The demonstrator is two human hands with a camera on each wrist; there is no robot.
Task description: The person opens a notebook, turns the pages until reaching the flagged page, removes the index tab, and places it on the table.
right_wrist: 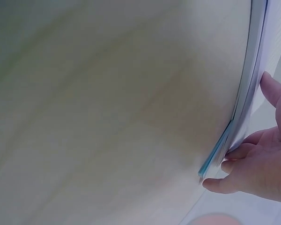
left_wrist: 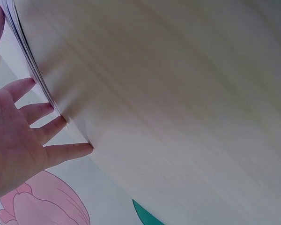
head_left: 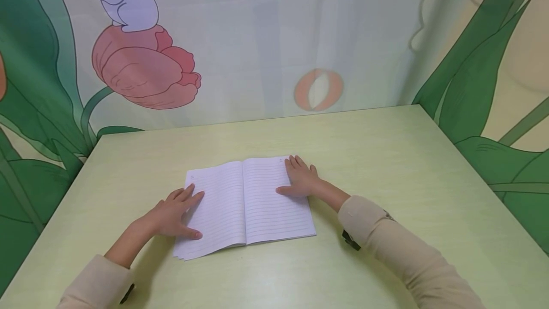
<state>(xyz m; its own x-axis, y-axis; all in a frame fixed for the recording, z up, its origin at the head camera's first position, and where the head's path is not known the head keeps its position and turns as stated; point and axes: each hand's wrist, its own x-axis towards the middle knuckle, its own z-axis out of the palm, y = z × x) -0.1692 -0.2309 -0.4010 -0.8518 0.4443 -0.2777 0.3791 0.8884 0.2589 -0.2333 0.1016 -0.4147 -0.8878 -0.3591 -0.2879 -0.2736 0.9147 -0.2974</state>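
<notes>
An open notebook [head_left: 268,209] with ruled, unwritten pages lies on the table, its spine running toward the person. Spread fingers of my left hand [head_left: 177,214] rest on the outer edge of the left page. My right hand [head_left: 299,179] touches the upper outer part of the right page, thumb held apart from the fingers. In the left wrist view, the left hand [left_wrist: 18,126] has its fingertips along the stacked page edges. The right wrist view shows the right hand [right_wrist: 260,159] at the notebook's edge, where a blue cover strip [right_wrist: 215,149] peeks out.
The pale yellow-green table [head_left: 373,156] extends around the notebook on all sides. Behind it hangs a curtain [head_left: 253,51] printed with a flower, leaves and a white animal. Beige sleeves [head_left: 399,242] cover both forearms.
</notes>
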